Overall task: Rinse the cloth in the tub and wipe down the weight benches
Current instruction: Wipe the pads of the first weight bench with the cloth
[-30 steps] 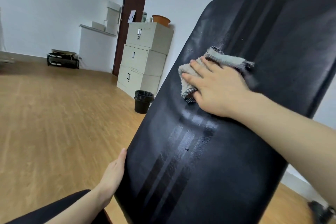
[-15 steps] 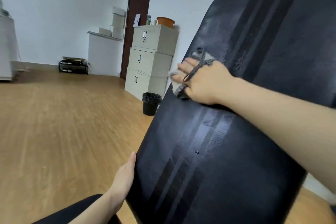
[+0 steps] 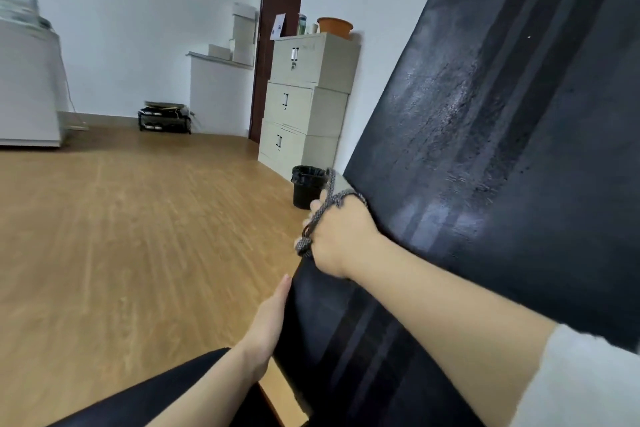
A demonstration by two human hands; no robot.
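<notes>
A black padded weight bench (image 3: pixel 502 156) rises tilted across the right half of the view, with wet streaks shining on its pad. My right hand (image 3: pixel 341 239) presses a grey checked cloth (image 3: pixel 325 204) against the pad's left edge; only the cloth's hem shows past my fingers. My left hand (image 3: pixel 268 326) grips the same edge lower down, fingers hidden behind the pad. No tub is in view.
A small black bin (image 3: pixel 306 185) stands on the wooden floor just left of the bench. Behind it is a beige filing cabinet (image 3: pixel 304 100) with an orange bowl (image 3: pixel 334 26) on top, beside a dark door (image 3: pixel 280 31). A white appliance (image 3: pixel 27 80) stands far left.
My right hand has slid the cloth down and left across the pad to its left edge, leaving wet streaks. The left hand stays on the edge. The view has turned slightly.
</notes>
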